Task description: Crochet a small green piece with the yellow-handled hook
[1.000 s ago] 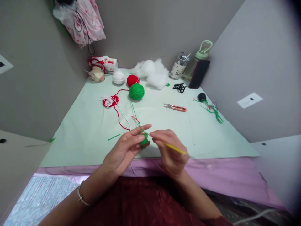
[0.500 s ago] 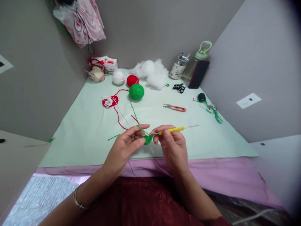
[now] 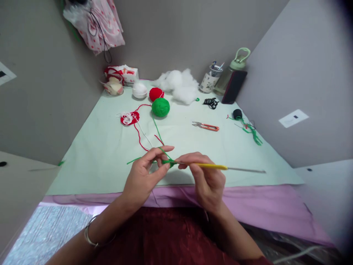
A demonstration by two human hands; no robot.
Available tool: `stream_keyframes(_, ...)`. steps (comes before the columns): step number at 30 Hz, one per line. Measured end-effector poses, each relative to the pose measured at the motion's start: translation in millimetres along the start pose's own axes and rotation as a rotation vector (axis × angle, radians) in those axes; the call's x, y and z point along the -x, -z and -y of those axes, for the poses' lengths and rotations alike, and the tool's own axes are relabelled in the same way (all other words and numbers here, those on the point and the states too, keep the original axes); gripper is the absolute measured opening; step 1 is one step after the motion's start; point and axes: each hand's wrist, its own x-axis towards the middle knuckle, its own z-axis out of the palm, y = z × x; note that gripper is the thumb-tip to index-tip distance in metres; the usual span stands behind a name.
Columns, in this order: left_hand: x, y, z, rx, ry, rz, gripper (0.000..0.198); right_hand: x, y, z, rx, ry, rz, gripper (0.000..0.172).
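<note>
Between thumb and fingers, my left hand [image 3: 147, 171] pinches a small green crochet piece [image 3: 171, 163], much of it hidden by the fingertips. Green yarn [image 3: 157, 129] runs from the green yarn ball [image 3: 160, 107] over my raised left index finger to the piece. My right hand [image 3: 208, 180] grips a crochet hook [image 3: 212, 166] by its yellow handle. One thin metal end reaches the green stitches; the other points out to the right. A red crocheted piece [image 3: 134, 117] with white yarn heaped on it lies beyond my left hand.
Orange-handled thread snips [image 3: 206, 126] lie beyond my right hand. Farther back are a red yarn ball [image 3: 156, 94], a white yarn ball [image 3: 139, 90], white stuffing [image 3: 182, 86], a black hair clip [image 3: 211, 103], a pen cup [image 3: 210, 80], a bottle [image 3: 238, 63] and a phone [image 3: 234, 87].
My right hand has shifted slightly right and down, and the hook's free end now reaches farther right and lower. The green piece has tilted and shows less of its face.
</note>
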Motion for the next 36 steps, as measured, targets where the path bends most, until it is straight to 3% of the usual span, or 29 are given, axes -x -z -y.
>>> stream_keyframes(5,2.3,-6.5,-2.3,-0.029,-0.044,-0.084,0.032,7.9,-3.0,-3.9,0.366,0.328,0.060,0.030)
stream_keyframes(9,2.4,-8.3,-1.5,0.252,0.117,-0.023,0.050,12.1,-6.3,-8.5,0.505,0.392,0.066,0.039)
stream_keyframes(13,-2.8,-3.7,-2.7,0.545,0.366,0.110,0.052,9.3,-5.6,-5.8,0.221,0.202,-0.064,0.031)
stream_keyframes(16,-5.2,-1.9,-5.2,0.574,0.358,0.093,0.048,3.3,-5.5,-3.4,-0.104,-0.037,-0.152,0.024)
stream_keyframes(18,-4.6,-3.3,-5.5,0.537,0.324,0.094,0.046,-0.1,-7.3,-4.5,-0.235,-0.116,-0.160,0.021)
stream_keyframes(22,-2.0,-6.3,-2.1,0.454,0.278,0.117,0.038,-1.7,-12.1,-7.7,-0.193,-0.117,-0.098,0.019)
stream_keyframes(30,-2.6,1.1,-3.7,0.406,0.255,0.035,0.040,1.6,-5.5,1.0,-0.175,-0.138,-0.183,0.019)
stream_keyframes(36,0.7,-1.0,-0.9,0.344,0.220,0.146,0.036,-1.9,-10.0,-5.8,-0.333,-0.205,-0.102,0.019)
